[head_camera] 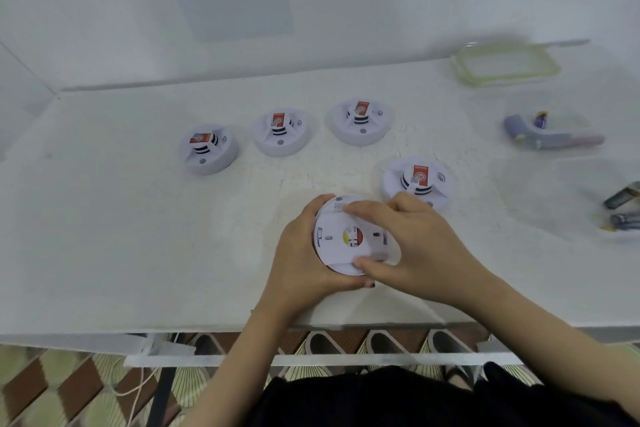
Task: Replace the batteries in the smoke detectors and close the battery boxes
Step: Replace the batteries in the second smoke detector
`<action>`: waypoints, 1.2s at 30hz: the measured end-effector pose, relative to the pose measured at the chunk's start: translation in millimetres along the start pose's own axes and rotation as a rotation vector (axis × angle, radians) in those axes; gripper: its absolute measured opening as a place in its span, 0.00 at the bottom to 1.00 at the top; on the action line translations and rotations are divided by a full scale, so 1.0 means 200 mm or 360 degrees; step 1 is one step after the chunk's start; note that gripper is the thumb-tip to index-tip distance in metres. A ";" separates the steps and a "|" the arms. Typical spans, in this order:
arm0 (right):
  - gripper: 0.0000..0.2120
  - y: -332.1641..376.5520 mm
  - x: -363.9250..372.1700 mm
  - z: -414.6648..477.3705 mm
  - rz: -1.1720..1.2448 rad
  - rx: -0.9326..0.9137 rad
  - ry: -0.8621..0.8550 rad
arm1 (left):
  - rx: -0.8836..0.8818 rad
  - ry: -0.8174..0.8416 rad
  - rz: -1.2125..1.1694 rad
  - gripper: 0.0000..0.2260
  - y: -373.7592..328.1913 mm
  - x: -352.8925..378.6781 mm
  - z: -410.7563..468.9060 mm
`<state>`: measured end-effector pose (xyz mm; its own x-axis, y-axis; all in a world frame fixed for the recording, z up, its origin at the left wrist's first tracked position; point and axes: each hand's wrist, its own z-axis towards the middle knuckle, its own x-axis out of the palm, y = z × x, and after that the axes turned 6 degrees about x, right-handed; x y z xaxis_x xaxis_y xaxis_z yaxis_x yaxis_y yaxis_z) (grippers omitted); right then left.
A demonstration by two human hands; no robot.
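Note:
A round white smoke detector [341,239] lies back side up near the table's front edge, with a small red and yellow sticker at its centre. My left hand [301,253] grips its left rim from the side. My right hand [412,239] holds it from the right, fingers across the top and thumb at the lower edge. Several more white detectors stand face up: one [207,149] at the left, one [282,132], one [362,121], and one [419,180] just behind my right hand.
Loose batteries lie at the right: a bluish group [550,135] and more [623,208] near the right edge, apparently in clear trays. A clear lid with a green rim [505,64] rests at the back right. The white table [121,236] ends close to my body.

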<state>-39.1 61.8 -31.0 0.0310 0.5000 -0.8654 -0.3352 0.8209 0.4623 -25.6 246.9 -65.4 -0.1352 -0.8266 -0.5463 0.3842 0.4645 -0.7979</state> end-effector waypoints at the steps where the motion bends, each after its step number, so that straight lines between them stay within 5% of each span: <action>1: 0.29 0.00 0.00 0.00 0.0005 0.0004 0.0001 | 0.0005 -0.0001 -0.0011 0.44 0.00 0.00 0.00; 24: 0.31 -0.07 0.02 -0.01 0.0009 0.0028 -0.0039 | 0.0054 0.0104 -0.0115 0.48 0.01 -0.02 0.00; 36: 0.28 -0.09 0.03 0.00 0.0691 0.0126 0.0215 | 0.0132 0.0183 -0.0116 0.43 0.02 -0.06 0.00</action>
<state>-33.1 49.3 -44.6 -0.2215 0.7662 -0.6033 -0.2168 0.5644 0.7965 -22.7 259.3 -61.3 -0.2674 -0.8132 -0.5169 0.4430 0.3726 -0.8154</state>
